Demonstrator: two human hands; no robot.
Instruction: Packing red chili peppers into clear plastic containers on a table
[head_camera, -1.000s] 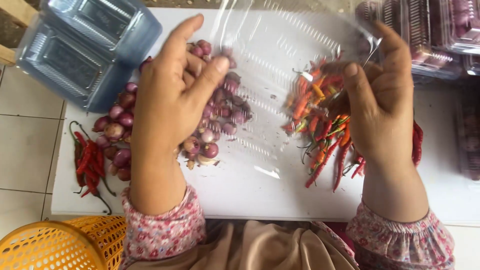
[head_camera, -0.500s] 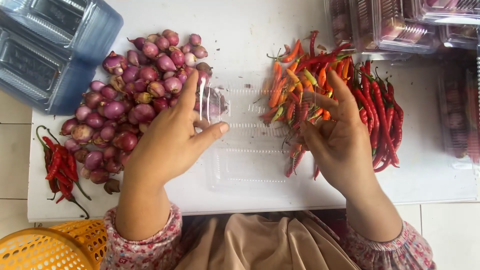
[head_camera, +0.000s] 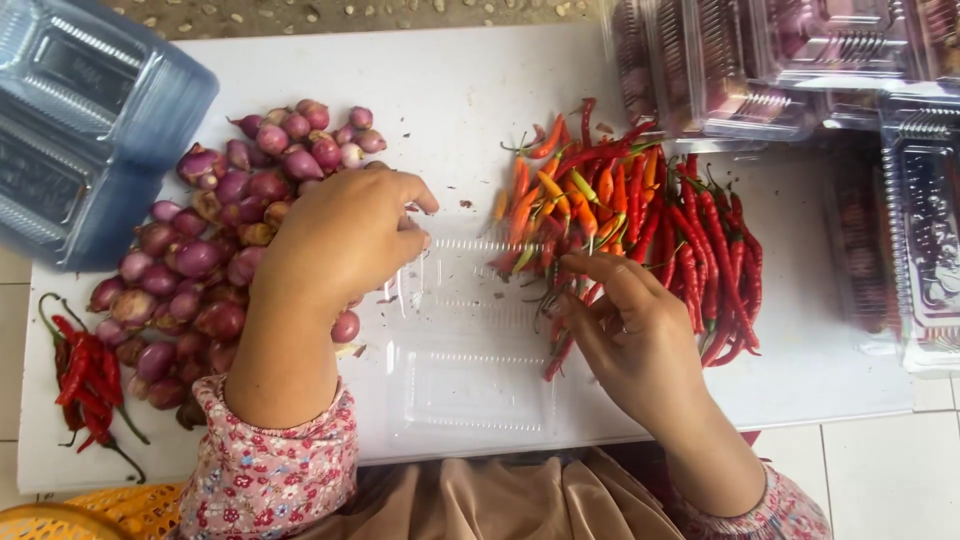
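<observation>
A clear plastic clamshell box (head_camera: 470, 345) lies open and flat on the white board (head_camera: 450, 110) in front of me. My left hand (head_camera: 345, 240) rests at its left edge, fingers curled against the pile of purple shallots (head_camera: 215, 240); whether it grips any is hidden. My right hand (head_camera: 625, 330) reaches into the heap of red, orange and green chillies (head_camera: 640, 225), its fingers among the stems at the heap's near edge.
A stack of blue-tinted clear boxes (head_camera: 85, 130) stands at the far left. Filled clear boxes (head_camera: 790, 60) line the top right and right edge. A small bunch of red chillies (head_camera: 85, 375) lies at the left. A yellow basket (head_camera: 70, 515) sits bottom left.
The clear box has come down from in front of the camera and now lies flat on the board. My left hand moved onto the shallots, my right into the chillies.
</observation>
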